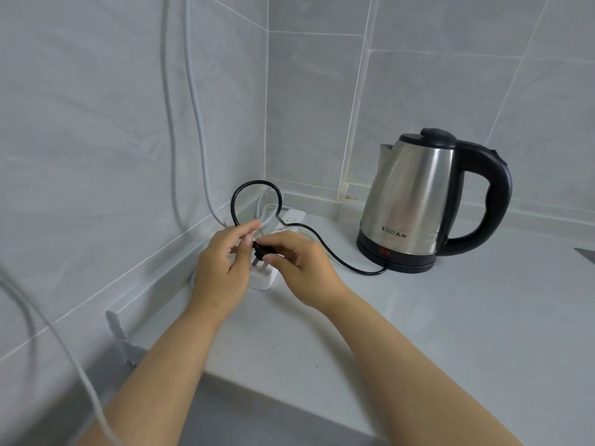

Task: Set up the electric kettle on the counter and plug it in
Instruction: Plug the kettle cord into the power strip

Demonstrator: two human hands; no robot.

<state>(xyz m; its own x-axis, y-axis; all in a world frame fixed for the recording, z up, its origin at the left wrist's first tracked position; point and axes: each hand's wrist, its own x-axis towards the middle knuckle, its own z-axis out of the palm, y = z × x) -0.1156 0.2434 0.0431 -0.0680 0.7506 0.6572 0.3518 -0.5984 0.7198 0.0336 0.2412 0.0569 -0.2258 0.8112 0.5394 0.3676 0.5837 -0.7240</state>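
Near edge: both my forearms reach in over the counter (418, 333) toward the corner.

My left hand (222, 272) sits over the near end of the white power strip (262, 280). Thumb and forefinger pinch the black cord (325, 249) just behind the plug; the other fingers hang loosely curled.

My right hand (301, 265) pinches the plug (261, 249) body between thumb and fingertips, remaining fingers folded under.

Plug is held just above the strip, not yet seated. Its metal prongs point down and slightly toward me, at the strip's top face. Long axis of the plug body runs roughly level, left to right; the prongs stand near square to it.

Behind the hands the cord rises in a loop against the wall corner, then trails right along the counter to the kettle base (396, 262).

Farther right: kettle (415, 194) stands upright on its base, lid down, spout facing left toward the corner, handle to the right. A white cable (196, 123) hangs down the left wall to the strip.

Progress, my reading: kettle placed and seated, that part done. Left: line the prongs to a socket and press home. Which socket lies beneath, cannot tell; my hands cover it.
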